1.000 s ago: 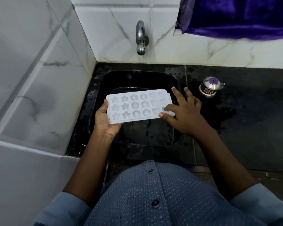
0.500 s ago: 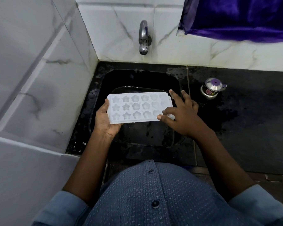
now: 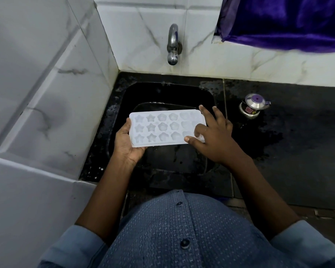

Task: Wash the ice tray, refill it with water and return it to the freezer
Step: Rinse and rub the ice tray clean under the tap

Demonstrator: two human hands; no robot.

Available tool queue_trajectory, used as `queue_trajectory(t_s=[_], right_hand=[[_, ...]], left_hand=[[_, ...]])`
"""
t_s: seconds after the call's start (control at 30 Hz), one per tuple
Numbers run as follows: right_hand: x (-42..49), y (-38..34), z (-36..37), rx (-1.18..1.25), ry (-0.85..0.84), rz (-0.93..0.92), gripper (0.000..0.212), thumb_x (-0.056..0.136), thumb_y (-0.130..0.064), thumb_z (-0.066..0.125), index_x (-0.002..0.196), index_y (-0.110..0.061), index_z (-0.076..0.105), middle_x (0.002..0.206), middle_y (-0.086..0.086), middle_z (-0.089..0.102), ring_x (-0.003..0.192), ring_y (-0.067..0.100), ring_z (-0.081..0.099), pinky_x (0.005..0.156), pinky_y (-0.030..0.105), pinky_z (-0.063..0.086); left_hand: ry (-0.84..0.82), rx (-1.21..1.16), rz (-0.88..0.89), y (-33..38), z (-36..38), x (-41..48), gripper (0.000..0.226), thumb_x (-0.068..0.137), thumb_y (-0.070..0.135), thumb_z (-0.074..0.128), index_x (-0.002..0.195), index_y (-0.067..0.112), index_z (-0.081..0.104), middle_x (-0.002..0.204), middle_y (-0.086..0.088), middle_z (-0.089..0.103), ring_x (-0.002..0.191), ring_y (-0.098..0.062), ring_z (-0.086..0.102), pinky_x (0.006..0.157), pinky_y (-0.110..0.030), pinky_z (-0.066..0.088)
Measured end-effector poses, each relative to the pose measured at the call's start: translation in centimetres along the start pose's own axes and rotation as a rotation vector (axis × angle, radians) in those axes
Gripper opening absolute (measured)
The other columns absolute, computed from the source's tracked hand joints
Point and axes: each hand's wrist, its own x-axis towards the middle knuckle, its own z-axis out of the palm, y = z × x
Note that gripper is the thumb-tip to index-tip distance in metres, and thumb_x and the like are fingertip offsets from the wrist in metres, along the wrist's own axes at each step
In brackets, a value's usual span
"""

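Over the sink [image 3: 122, 113], left hand [image 3: 127, 146] clamps the tray [image 3: 162, 130]; right hand [image 3: 217, 142], fingers [image 3: 208, 117] spread, presses its cells [image 3: 188, 124]. Seemingly washing; tap [image 3: 173, 45] next.

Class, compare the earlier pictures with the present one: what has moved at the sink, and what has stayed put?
The right hand has slid slightly leftward over the right end of the ice tray, fingers touching its cells. Nothing was taken hold of or let go. The left hand still grips the tray's left end above the sink; the tap stays dry.
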Motion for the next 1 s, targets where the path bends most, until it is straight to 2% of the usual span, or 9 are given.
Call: queue_trajectory(t_s=[0.17,0.23,0.33,0.47,0.57,0.73,0.87,0.93,1.0], right_hand=[[0.0,-0.1,0.3,0.003,0.046,-0.028,0.035,0.094,-0.066,0.058,0.099,-0.031,0.055,0.175,-0.003,0.0,0.159,0.03,-0.006,0.113,0.062,0.015],[0.0,-0.3,0.4,0.004,0.038,-0.061,0.039,0.092,-0.072,0.053,0.102,-0.035,0.059,0.175,-0.004,-0.002,0.159,0.03,-0.008,0.113,0.061,0.014],[0.0,-0.9,0.5,0.003,-0.032,-0.065,0.057,0.086,-0.082,0.036,0.112,-0.041,0.067,0.175,-0.006,-0.006,0.158,0.027,-0.012,0.115,0.061,0.01],[0.0,-1.2,0.2,-0.02,-0.123,-0.055,0.052,0.093,-0.079,0.043,0.122,-0.045,0.069,0.174,-0.007,-0.009,0.157,0.024,-0.017,0.116,0.06,0.007],[0.0,-1.3,0.0,-0.067,-0.102,-0.045,0.049,0.097,-0.074,0.043,0.124,-0.043,0.069,0.175,-0.005,-0.007,0.157,0.026,-0.015,0.117,0.057,0.006],[0.1,-1.7,0.1,-0.118,-0.053,-0.039,0.05,0.099,-0.072,0.041,0.122,-0.039,0.071,0.175,-0.002,-0.003,0.158,0.03,-0.011,0.116,0.057,0.008],[0.0,-2.2,0.3,-0.06,-0.105,-0.05,0.051,0.097,-0.075,0.042,0.103,-0.034,0.073,0.175,-0.003,-0.005,0.158,0.027,-0.015,0.116,0.059,0.007],[0.0,-2.1,0.4,-0.037,-0.102,-0.054,0.051,0.096,-0.076,0.043,0.1,-0.033,0.069,0.175,-0.004,-0.005,0.158,0.026,-0.016,0.115,0.059,0.007],[-0.2,-1.9,0.5,-0.03,-0.101,-0.053,0.049,0.095,-0.077,0.043,0.106,-0.035,0.067,0.175,-0.004,-0.006,0.158,0.027,-0.017,0.116,0.06,0.006]], left_hand=[[-0.005,-0.007,0.018,0.2,-0.1,0.0,0.057,0.11,0.046,0.043,0.146,0.005,0.059,0.137,-0.02,0.069,0.126,-0.041,0.067,0.089,-0.056,0.061],[-0.002,-0.013,0.02,0.2,-0.1,0.0,0.056,0.11,0.046,0.044,0.144,0.005,0.06,0.137,-0.021,0.069,0.125,-0.04,0.067,0.087,-0.055,0.062],[0.0,-0.003,0.021,-0.1,-0.1,-0.1,0.052,0.109,0.045,0.045,0.137,0.005,0.064,0.133,-0.02,0.071,0.119,-0.039,0.071,0.084,-0.053,0.062],[0.002,-0.01,0.031,0.1,-0.4,-0.1,0.052,0.109,0.045,0.047,0.138,0.005,0.064,0.134,-0.02,0.071,0.122,-0.039,0.069,0.091,-0.056,0.059],[0.004,-0.011,0.036,0.2,-0.6,-0.1,0.055,0.109,0.046,0.045,0.141,0.005,0.062,0.135,-0.02,0.07,0.124,-0.04,0.068,0.091,-0.056,0.059],[0.007,-0.008,0.029,0.1,-0.2,-0.2,0.054,0.11,0.045,0.044,0.141,0.005,0.063,0.134,-0.02,0.071,0.124,-0.039,0.068,0.094,-0.057,0.058],[-0.006,0.029,0.023,-0.1,-0.2,-0.3,0.058,0.109,0.048,0.044,0.144,0.004,0.06,0.137,-0.022,0.069,0.129,-0.041,0.065,0.108,-0.063,0.05],[-0.002,0.03,0.021,-0.3,-0.1,-0.5,0.058,0.109,0.048,0.044,0.144,0.004,0.06,0.137,-0.022,0.068,0.129,-0.041,0.065,0.108,-0.063,0.05],[0.004,0.019,0.025,-0.3,-0.1,-0.5,0.058,0.109,0.047,0.043,0.144,0.004,0.06,0.137,-0.021,0.069,0.128,-0.041,0.065,0.104,-0.061,0.054]])
